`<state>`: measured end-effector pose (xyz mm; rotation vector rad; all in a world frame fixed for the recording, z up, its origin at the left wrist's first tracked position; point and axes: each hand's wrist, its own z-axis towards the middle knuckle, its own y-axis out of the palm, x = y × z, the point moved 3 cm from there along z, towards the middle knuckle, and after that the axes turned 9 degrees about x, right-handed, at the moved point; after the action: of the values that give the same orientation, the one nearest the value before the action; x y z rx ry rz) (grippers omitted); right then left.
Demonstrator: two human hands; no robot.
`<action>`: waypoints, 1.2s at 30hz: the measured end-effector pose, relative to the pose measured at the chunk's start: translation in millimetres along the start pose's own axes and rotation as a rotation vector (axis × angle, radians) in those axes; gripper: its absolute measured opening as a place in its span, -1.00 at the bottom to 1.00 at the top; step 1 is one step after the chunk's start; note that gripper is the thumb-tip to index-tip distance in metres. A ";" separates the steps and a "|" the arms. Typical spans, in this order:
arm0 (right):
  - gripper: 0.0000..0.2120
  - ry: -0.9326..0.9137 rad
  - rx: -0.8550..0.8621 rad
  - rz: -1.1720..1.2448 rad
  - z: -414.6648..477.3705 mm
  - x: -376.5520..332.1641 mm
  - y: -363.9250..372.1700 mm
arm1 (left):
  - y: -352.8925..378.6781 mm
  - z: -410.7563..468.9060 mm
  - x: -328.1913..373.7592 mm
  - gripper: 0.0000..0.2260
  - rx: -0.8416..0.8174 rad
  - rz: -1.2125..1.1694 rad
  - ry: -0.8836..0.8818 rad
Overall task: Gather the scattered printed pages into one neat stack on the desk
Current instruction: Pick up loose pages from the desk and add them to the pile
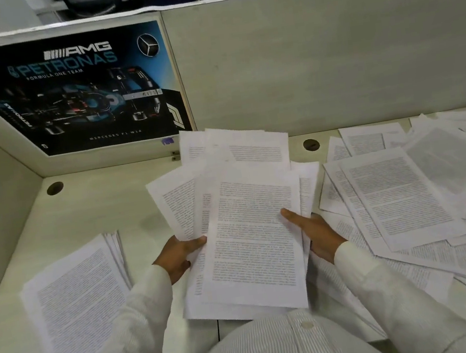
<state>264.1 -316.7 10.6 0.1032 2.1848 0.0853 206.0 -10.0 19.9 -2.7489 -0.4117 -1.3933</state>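
Pale cubicle bench [87, 201], with a Formula One poster [72, 90] on the partition behind. A fanned, uneven bundle of printed pages [251, 233] was held up in front of the person. At the bundle's left edge the left hand [177, 257] pinched it, thumb on top and fingers curled beneath. At its right edge the right hand [316, 233] gripped likewise. Left of the bundle lay a rough stack [76, 300]; right of it, loose pages [405, 189] lay overlapping. Splayed so widely, the bundle's far sheets could probably slip free and scatter again if either grip loosened.
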 end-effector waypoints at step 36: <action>-0.53 -0.068 -0.200 0.040 -35.1 -3.9 4.4 | 37.3 -25.7 11.4 -0.36 -0.348 0.063 -0.048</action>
<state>237.9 -313.5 34.5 0.0353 2.0939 0.3179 201.5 -47.2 47.7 -3.0373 -0.0869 -1.5136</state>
